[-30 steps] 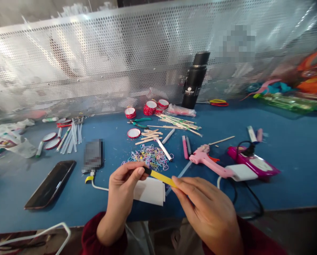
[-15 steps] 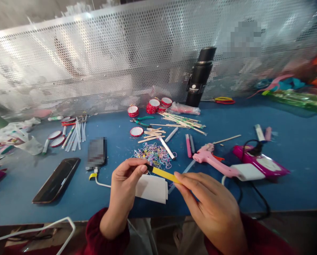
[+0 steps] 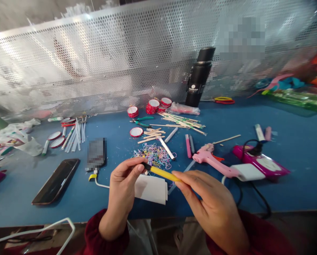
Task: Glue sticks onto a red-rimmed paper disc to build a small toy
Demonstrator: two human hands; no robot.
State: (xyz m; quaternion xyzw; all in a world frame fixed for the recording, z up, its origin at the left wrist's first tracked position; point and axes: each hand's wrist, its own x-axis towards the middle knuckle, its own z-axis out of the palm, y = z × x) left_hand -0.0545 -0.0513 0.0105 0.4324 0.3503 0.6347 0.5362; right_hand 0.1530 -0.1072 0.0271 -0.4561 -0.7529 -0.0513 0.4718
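Note:
A slim yellow marker (image 3: 163,173) with a black end is held level between my two hands, just above the table. The thumb and forefinger of my left hand (image 3: 123,189) pinch its black end. At the yellow end, the fingertips of my right hand (image 3: 213,205) are closed on it and hide its tip. Under the marker lies a folded white paper (image 3: 151,190). Behind it spreads a tangled heap of small coloured loops (image 3: 157,154). A white marker (image 3: 167,148) lies across the heap's right side.
A pink glue gun (image 3: 218,164) lies right, near a purple power strip (image 3: 261,162). Left are a phone (image 3: 56,181) and a cabled device (image 3: 96,154). Wooden sticks (image 3: 151,135), pliers (image 3: 142,123) and a black bottle (image 3: 199,78) stand or lie behind, before a perforated metal panel (image 3: 94,71).
Both hands have shifted very slightly left with the marker. It appears rolled a little about its length. Both ends are still gripped, and the things on the table have stayed put.

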